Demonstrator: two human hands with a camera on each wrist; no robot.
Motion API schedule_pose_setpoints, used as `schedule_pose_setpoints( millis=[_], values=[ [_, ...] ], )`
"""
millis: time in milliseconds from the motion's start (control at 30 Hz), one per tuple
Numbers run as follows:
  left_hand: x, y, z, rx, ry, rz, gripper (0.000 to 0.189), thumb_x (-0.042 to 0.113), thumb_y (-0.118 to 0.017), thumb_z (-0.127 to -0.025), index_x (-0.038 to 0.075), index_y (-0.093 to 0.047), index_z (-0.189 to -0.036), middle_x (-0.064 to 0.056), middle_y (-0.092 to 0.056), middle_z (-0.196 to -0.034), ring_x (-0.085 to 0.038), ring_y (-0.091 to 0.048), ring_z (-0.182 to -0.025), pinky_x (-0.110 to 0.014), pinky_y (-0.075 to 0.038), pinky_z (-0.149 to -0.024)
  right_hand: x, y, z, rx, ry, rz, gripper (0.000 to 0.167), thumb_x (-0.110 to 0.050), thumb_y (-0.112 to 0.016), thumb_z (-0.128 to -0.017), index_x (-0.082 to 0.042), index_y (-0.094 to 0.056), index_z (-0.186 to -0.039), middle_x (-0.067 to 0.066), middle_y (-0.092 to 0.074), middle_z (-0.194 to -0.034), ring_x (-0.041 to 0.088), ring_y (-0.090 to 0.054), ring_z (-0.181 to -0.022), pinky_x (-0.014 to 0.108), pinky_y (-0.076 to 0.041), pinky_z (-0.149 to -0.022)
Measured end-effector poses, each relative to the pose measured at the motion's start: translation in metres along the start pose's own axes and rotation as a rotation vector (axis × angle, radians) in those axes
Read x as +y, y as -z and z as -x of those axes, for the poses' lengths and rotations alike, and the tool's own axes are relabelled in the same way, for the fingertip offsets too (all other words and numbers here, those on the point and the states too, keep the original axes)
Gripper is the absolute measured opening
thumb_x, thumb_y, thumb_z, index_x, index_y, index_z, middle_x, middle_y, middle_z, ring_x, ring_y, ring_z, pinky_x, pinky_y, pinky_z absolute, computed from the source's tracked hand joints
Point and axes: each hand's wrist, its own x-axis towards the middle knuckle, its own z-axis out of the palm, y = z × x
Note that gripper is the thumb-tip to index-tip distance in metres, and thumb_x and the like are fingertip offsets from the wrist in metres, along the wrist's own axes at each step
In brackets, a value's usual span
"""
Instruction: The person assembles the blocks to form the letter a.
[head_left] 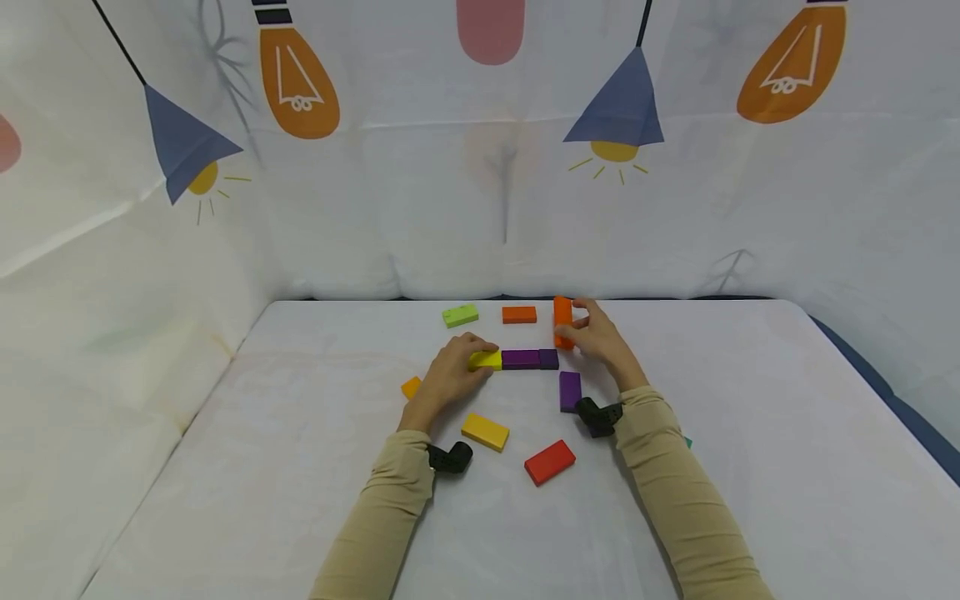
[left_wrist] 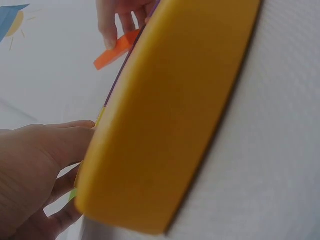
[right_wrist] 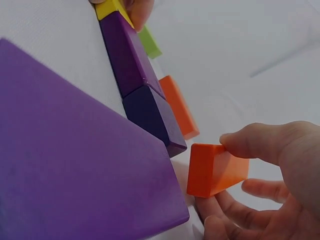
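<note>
My left hand point(head_left: 453, 369) pinches a yellow block point(head_left: 486, 360) between thumb and fingers. That block forms the left end of a straight row, touching a purple block point(head_left: 521, 360), with a dark purple block point(head_left: 548, 359) at the right end. Beyond the row's right end, my right hand point(head_left: 603, 342) grips an orange block point(head_left: 562, 322). Its thumb and fingers lie on opposite sides of this block in the right wrist view, where the block is apart from the row. Whether it touches the table, I cannot tell.
Behind the row lie a lime green block point(head_left: 460, 315) and another orange block point(head_left: 519, 315). Nearer lie a purple block point(head_left: 570, 392), an amber block point(head_left: 485, 432), a red block point(head_left: 550, 462) and a small orange-yellow one point(head_left: 411, 387). A teal piece point(head_left: 688, 442) peeks out beside the right sleeve.
</note>
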Motion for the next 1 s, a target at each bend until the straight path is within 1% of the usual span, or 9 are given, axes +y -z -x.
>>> schedule_pose_setpoints(
  millis=[267,400,767,867,1000],
  values=[
    [0.002,0.002,0.002,-0.003,0.011,0.011,0.032,0.015,-0.067,-0.087,0.014,-0.065,-0.119,-0.006,-0.061,-0.118,-0.025,-0.053,-0.115,-0.042,-0.043,-0.100,-0.003,-0.003,-0.001,0.001,-0.022,0.021,0.071,-0.036,-0.058,-0.091,-0.012,-0.022,-0.148,0.023,-0.045,-0.135,0.032,-0.055,-0.106,0.038,-0.050,-0.087],
    [0.002,0.001,0.001,-0.002,0.008,0.010,0.032,0.015,-0.067,-0.087,0.013,-0.065,-0.119,-0.006,-0.061,-0.118,-0.025,-0.053,-0.113,-0.042,-0.044,-0.099,-0.003,-0.004,-0.001,0.008,-0.035,0.030,0.071,-0.036,-0.057,-0.092,-0.012,-0.021,-0.148,0.023,-0.044,-0.136,0.033,-0.054,-0.108,0.041,-0.049,-0.090],
    [0.001,0.001,0.001,0.004,-0.007,0.006,0.031,0.016,-0.067,-0.088,0.013,-0.065,-0.119,-0.007,-0.061,-0.118,-0.025,-0.053,-0.112,-0.042,-0.045,-0.097,-0.005,-0.009,0.002,0.034,0.017,0.066,0.070,-0.036,-0.055,-0.092,-0.011,-0.021,-0.148,0.023,-0.048,-0.133,0.036,-0.051,-0.113,0.050,-0.044,-0.097],
    [0.000,0.001,0.001,0.005,-0.010,-0.006,0.031,0.016,-0.067,-0.088,0.013,-0.065,-0.119,-0.006,-0.061,-0.118,-0.025,-0.053,-0.112,-0.041,-0.045,-0.097,-0.006,-0.011,0.002,0.037,0.023,0.085,0.070,-0.036,-0.055,-0.092,-0.011,-0.021,-0.148,0.023,-0.049,-0.132,0.036,-0.052,-0.111,0.049,-0.045,-0.094],
    [0.000,0.001,0.001,0.003,-0.003,-0.015,0.031,0.017,-0.067,-0.088,0.014,-0.065,-0.119,-0.006,-0.061,-0.119,-0.024,-0.053,-0.112,-0.041,-0.045,-0.097,-0.005,-0.014,0.001,0.045,0.034,0.117,0.069,-0.036,-0.054,-0.093,-0.010,-0.021,-0.148,0.023,-0.050,-0.131,0.034,-0.054,-0.107,0.045,-0.048,-0.088]
  ],
)
